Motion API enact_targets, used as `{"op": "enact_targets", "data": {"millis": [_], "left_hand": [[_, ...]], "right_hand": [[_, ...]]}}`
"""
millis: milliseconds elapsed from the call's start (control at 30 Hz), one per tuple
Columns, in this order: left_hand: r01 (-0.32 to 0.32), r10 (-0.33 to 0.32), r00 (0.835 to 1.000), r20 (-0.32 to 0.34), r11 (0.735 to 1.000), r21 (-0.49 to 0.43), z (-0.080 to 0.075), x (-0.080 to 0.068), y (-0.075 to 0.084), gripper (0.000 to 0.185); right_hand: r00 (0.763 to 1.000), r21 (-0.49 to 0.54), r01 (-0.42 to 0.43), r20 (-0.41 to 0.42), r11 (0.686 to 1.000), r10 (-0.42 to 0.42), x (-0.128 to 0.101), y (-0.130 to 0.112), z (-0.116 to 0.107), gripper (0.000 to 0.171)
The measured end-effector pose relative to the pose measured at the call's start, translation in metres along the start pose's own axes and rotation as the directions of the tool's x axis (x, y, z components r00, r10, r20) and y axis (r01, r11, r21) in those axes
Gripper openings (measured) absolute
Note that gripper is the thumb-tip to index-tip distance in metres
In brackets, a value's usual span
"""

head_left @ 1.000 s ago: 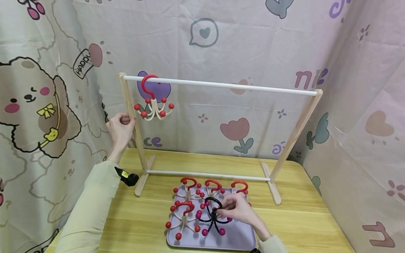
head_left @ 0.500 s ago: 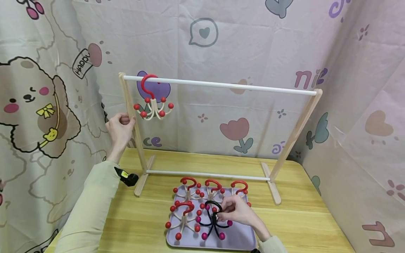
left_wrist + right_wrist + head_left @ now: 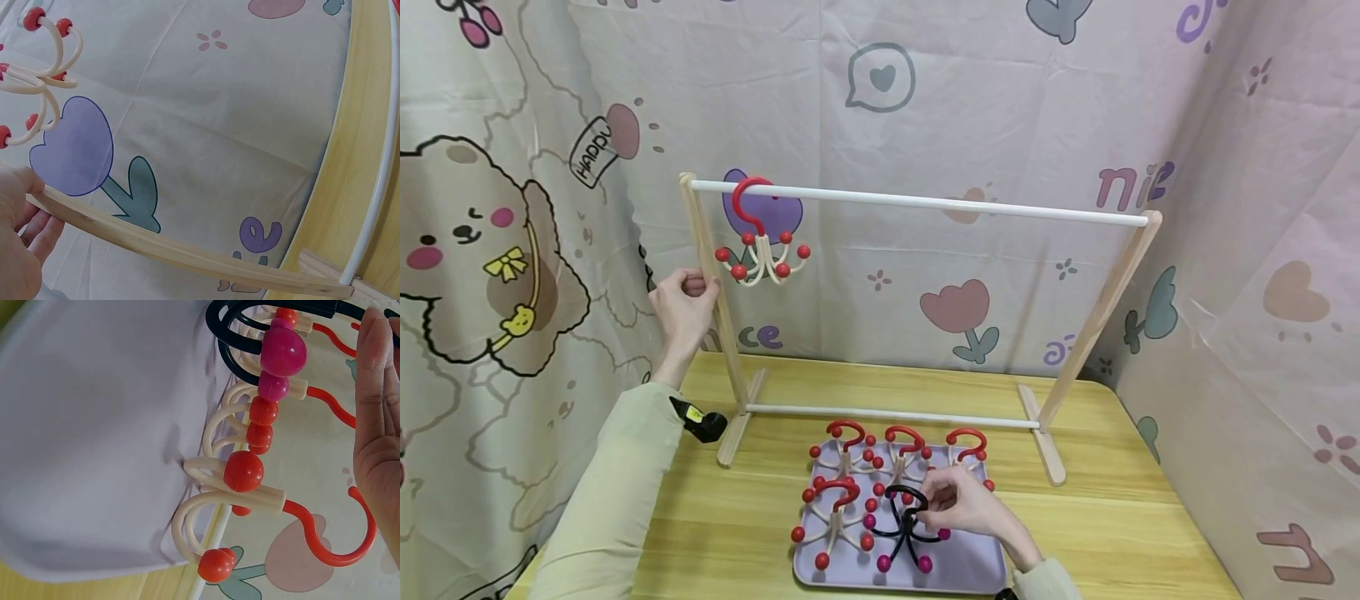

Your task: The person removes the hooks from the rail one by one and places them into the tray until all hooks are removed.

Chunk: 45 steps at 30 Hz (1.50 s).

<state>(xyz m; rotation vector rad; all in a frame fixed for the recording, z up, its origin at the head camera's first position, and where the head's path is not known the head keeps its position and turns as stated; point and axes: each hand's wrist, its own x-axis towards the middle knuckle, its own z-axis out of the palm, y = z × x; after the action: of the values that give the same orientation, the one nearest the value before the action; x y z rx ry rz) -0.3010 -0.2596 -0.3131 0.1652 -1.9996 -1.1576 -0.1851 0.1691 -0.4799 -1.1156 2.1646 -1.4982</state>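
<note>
Since a second ago the right hand (image 3: 961, 502) dipped slightly, fingers pinching the black hanger (image 3: 904, 525) on the lilac tray (image 3: 977, 571), left hand (image 3: 681, 302) gripping the rack post (image 3: 709, 275), "Happy" readable on the curtain (image 3: 1000, 100) behind.

A: Where is open room on the white rail (image 3: 925, 202)?

B: From the hung red-hooked hanger (image 3: 760, 242) at 11 o'clock across to the right post (image 3: 1101, 312) at 2 o'clock.

A: And lower down?

B: Red hangers (image 3: 868, 458) crowd the purple tray (image 3: 970, 567) at 6 o'clock; the low crossbar (image 3: 891, 415) bars the way behind it.
</note>
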Motion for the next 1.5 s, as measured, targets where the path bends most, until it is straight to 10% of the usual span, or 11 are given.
{"op": "enact_targets", "data": {"millis": [1500], "left_hand": [[0.0, 0.0, 1.0, 0.011, 1.0, 0.012, -0.0012, 0.0002, 0.0007, 0.026]], "right_hand": [[0.999, -0.051, -0.047, -0.025, 0.998, 0.045, -0.0007, 0.0025, -0.0001, 0.011]]}}
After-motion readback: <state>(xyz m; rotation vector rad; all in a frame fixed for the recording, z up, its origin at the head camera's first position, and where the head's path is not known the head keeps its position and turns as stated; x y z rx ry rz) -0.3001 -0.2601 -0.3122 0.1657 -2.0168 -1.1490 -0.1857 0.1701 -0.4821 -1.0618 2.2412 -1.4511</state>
